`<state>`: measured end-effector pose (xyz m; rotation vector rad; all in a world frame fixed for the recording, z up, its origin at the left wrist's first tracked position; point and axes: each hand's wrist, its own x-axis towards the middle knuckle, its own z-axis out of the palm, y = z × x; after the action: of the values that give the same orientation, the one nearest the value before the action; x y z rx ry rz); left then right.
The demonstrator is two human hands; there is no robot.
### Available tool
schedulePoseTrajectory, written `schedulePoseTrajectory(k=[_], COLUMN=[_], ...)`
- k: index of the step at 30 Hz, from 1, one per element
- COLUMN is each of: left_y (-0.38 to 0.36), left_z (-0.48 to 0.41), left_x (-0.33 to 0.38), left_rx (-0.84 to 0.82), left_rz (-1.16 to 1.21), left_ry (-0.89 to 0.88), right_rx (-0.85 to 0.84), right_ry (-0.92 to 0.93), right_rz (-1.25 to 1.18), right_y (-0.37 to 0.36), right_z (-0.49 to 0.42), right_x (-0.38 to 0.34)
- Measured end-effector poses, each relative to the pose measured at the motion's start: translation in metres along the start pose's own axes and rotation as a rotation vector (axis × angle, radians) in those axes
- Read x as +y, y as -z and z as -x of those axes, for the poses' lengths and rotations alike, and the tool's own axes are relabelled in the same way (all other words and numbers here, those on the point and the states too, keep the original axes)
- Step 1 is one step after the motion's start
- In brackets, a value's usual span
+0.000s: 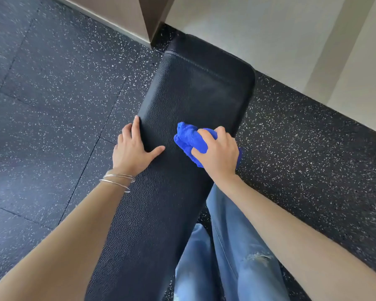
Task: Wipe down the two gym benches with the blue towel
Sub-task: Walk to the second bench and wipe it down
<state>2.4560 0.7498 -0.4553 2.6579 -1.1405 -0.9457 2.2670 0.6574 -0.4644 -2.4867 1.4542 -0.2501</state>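
Bench (189, 94): black pad, fine pebbled grain all over, one stitched seam line across the far end.
Towel (188, 137): vivid royal blue, plain, no print.
Floor (52, 94): black rubber tiles flecked with white and grey specks, thin dark joint lines.
Jeans (237, 246): light blue washed denim, whitish frayed patch.
Bangles (117, 180): thin, silver.
Wall (258, 29): off-white, plain.
Column (122, 11): beige-brown, plain.

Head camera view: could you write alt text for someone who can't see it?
Seen from above, a person's right hand holds a bunched blue towel on a black padded gym bench, while the left hand rests on its left edge. The bench stands on speckled black flooring near a pale wall.
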Motion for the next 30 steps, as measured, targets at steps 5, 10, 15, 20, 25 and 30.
schedulePoseTrajectory(k=[5, 10, 15, 20, 25, 30], left_y=[-0.006, -0.004, 0.002, 0.003, 0.002, -0.001], left_z=[0.026, 0.029, 0.027, 0.021, 0.01, -0.009], left_x=[-0.018, -0.017, -0.018, -0.015, -0.007, 0.009], left_rx=[0.006, -0.017, -0.049, -0.034, -0.027, 0.013], left_rz=[-0.022, -0.023, -0.013, 0.072, 0.053, 0.087], left_ry=[-0.01, -0.009, -0.017, 0.021, 0.046, 0.09], right_rx=[-0.04, -0.112, -0.107, -0.093, -0.07, -0.086], right_ry=[0.201, 0.403, 0.395, 0.071, 0.027, 0.005], right_rz=[0.004, 0.003, 0.125, 0.137, 0.097, 0.135], right_y=[-0.001, 0.001, 0.007, 0.013, 0.007, 0.007], right_z=[0.049, 0.052, -0.025, -0.093, -0.114, -0.187], right_x=[-0.012, -0.002, 0.018, 0.031, 0.028, 0.008])
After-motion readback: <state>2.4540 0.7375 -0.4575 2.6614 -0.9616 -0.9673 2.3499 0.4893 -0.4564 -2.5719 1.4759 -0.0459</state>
